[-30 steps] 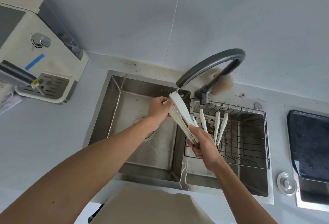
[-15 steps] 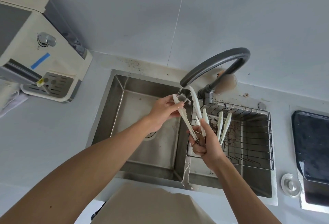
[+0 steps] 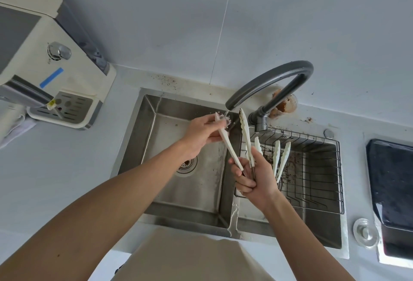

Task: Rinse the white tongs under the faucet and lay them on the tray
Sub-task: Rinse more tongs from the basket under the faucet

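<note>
At the far left a cream countertop appliance (image 3: 53, 72) stands on the counter, well apart from the work; next comes the steel sink (image 3: 156, 137), its left basin bare but for the drain. The left hand (image 3: 202, 134) reaches in over that basin, its fingers curled round the left arm of the white tongs (image 3: 230, 146) near the tip, holding that tip in the thin stream that falls from the grey faucet (image 3: 270, 81); water breaks into droplets there. The tongs are spread in a V, the other arm rising just beside the spout; the hinge end sits low in the right hand (image 3: 254, 178), which grips it in a closed fist, thumb pointing up, forearm angled in from the lower right. Further right a wire rack (image 3: 321, 191) fills the right basin, with more white tongs (image 3: 280, 157) standing in it. By my judgement the rinse is mid-way; one tip is under the water, the other looks not yet wetted; laying the tongs down is wholly left to do, and I cannot tell which item is the tray.
</note>
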`<state>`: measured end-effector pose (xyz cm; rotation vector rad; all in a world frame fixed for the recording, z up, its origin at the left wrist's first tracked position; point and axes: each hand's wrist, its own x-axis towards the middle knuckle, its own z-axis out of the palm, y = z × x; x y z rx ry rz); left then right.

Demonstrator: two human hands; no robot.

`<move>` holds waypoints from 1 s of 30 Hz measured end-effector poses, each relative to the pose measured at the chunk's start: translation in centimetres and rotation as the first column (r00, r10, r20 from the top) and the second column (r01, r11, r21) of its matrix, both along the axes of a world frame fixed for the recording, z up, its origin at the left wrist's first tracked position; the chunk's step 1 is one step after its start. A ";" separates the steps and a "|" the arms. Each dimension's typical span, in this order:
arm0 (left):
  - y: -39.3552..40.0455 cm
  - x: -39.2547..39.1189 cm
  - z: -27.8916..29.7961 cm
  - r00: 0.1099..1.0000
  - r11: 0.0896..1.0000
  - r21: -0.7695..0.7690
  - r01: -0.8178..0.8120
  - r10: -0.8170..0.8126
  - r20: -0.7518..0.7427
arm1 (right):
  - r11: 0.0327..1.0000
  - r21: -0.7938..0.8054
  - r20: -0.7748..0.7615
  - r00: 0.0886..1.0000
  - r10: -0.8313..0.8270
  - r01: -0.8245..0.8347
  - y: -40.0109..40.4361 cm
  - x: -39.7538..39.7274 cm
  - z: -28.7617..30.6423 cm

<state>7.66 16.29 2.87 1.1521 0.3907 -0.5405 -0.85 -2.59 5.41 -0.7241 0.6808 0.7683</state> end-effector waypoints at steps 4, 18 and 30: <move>0.5 0.1 -0.6 0.992 0.991 0.083 -0.105 0.111 -0.061 | 0.985 -0.146 0.047 0.994 0.101 -0.093 0.0 -0.5 -0.3; -0.6 0.5 -0.1 0.997 0.989 0.142 -0.049 0.056 -0.044 | 0.684 -0.725 0.245 0.899 0.363 -0.079 0.5 -2.1 -0.7; 0.1 0.6 0.5 0.998 0.994 0.109 -0.006 0.012 -0.054 | 0.616 -0.787 0.310 0.843 0.439 -0.032 0.3 -2.8 -1.5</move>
